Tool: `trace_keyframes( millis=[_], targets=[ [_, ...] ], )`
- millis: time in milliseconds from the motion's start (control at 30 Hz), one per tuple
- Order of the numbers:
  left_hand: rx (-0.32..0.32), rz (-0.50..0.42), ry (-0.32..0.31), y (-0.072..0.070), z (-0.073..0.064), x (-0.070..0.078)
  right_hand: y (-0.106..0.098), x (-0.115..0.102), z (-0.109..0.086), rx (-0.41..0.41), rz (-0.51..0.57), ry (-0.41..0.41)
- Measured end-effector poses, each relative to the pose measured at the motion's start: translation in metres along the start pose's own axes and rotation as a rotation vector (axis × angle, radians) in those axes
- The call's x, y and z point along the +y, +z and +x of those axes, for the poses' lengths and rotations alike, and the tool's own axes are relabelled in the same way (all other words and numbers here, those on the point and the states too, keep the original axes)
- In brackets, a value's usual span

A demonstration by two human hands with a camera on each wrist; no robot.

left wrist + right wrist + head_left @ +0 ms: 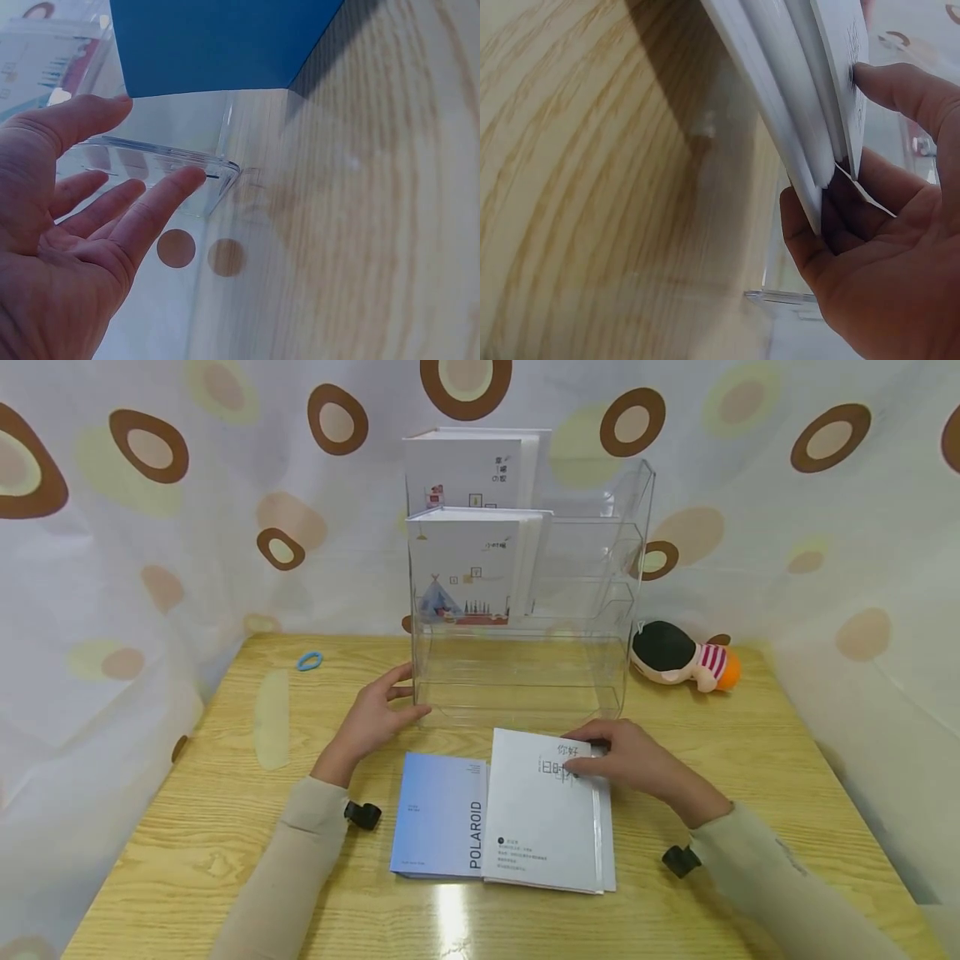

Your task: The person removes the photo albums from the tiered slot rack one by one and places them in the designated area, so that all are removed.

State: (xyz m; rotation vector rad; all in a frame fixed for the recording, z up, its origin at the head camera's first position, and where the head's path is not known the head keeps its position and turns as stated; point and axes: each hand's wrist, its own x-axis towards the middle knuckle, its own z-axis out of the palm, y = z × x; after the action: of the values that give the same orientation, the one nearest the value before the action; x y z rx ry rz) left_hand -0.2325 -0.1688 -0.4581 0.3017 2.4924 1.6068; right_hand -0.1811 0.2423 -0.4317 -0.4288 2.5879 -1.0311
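Observation:
My right hand (630, 762) grips the upper right corner of a white book (528, 814); its thumb lies on the cover and its fingers reach around the page edges (787, 82). Left of that book lies a blue book (437, 818) marked POLAROID, its right side against or under the white one. My left hand (371, 718) is at the lower left corner of a clear acrylic rack (628, 618), thumb in front and fingers along the side (161, 214). Two white books, an upper one (465, 464) and a lower one (465, 547), stand in the rack's left half.
A doll (675, 656) with black hair and a striped top lies right of the rack. On the left are a blue ring (310, 661) and a pale yellow strip (272, 718) on the wooden table (187, 827). A patterned curtain (187, 568) hangs behind.

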Motion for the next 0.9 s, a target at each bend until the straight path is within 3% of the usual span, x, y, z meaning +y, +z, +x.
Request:
trace_keyframes(
  millis=[533, 900],
  targets=[
    [0.01, 0.022, 0.012, 0.0, -0.001, -0.001, 0.017, 0.007, 0.02, -0.06, -0.011, -0.013],
    [0.004, 0.013, -0.001, -0.001, 0.0, 0.001, 0.02, 0.004, 0.019, -0.032, 0.016, 0.037]
  ],
)
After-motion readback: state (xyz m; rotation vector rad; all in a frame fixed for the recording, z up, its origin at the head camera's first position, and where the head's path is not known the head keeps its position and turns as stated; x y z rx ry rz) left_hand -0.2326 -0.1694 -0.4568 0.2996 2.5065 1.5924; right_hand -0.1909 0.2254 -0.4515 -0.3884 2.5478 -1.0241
